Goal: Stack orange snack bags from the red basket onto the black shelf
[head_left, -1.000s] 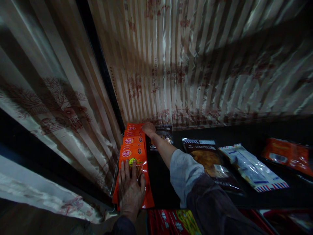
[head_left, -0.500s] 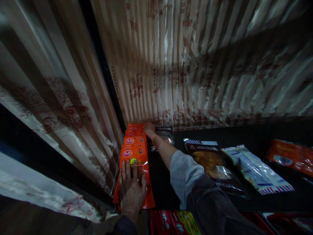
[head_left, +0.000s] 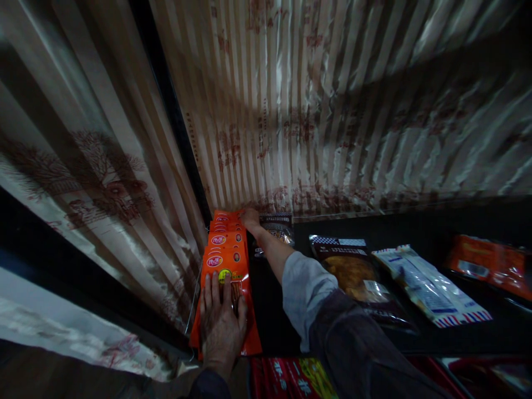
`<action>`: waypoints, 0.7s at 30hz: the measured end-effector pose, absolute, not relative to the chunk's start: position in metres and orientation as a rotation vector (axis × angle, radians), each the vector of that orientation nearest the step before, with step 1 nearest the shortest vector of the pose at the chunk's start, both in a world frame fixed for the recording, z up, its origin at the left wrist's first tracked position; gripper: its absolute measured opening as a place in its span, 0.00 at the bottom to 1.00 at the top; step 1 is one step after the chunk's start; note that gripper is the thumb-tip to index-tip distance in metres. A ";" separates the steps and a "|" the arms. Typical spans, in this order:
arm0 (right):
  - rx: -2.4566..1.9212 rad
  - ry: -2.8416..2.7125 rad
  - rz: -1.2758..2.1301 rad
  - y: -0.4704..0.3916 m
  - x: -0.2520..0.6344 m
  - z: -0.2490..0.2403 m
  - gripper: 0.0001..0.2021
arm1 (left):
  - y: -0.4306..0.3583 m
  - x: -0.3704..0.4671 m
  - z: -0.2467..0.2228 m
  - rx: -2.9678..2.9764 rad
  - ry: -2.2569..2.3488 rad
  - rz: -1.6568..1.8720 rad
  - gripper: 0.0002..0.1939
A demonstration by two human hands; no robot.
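Note:
A row of overlapping orange snack packets (head_left: 228,257) runs away from me along the left end of the black shelf. My left hand (head_left: 222,327) lies flat on the nearest packet, its fingers stretched out and slightly apart. At the far end, my right hand (head_left: 250,219) is closed at the right edge of the rearmost packets; its fingertips are partly hidden. Just right of that hand lies a dark packet (head_left: 277,228) with pale lettering, partly covered by my forearm.
The black shelf (head_left: 276,316) also holds a brown packet (head_left: 349,271), a white-and-blue packet (head_left: 434,288) and an orange-red packet (head_left: 488,263). Red packets (head_left: 286,379) sit lower in front. A striped curtain (head_left: 291,111) hangs behind, and a dark post (head_left: 172,105) stands left.
The view has shifted slightly, so the shelf and packets appear a little further left. Both hands stay nearly in place on the orange packets.

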State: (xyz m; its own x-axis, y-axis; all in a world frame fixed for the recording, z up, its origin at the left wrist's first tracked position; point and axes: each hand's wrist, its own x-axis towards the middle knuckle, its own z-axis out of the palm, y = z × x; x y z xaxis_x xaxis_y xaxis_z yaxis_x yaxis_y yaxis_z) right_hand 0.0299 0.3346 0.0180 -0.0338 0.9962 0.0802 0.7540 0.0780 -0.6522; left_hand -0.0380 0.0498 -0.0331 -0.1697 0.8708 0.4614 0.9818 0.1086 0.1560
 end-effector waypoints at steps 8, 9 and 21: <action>-1.659 -1.984 0.461 0.318 0.057 0.031 0.15 | 0.050 -0.038 -0.035 -1.816 -2.120 -0.640 0.25; -1.644 -2.010 0.458 0.315 0.060 0.031 0.15 | 0.049 -0.038 -0.034 -1.815 -2.120 -0.634 0.25; -1.613 -1.973 0.720 0.312 0.055 0.031 0.09 | 0.049 -0.038 -0.033 -1.807 -2.115 -0.653 0.25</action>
State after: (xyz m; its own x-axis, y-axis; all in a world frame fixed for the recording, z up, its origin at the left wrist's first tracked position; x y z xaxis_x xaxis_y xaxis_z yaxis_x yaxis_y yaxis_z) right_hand 0.0553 0.3124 0.0306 -0.1830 0.9822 0.0418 0.7246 0.1635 -0.6695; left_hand -0.0380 0.0493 -0.0334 -0.1759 0.8533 0.4908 0.9815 0.1138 0.1540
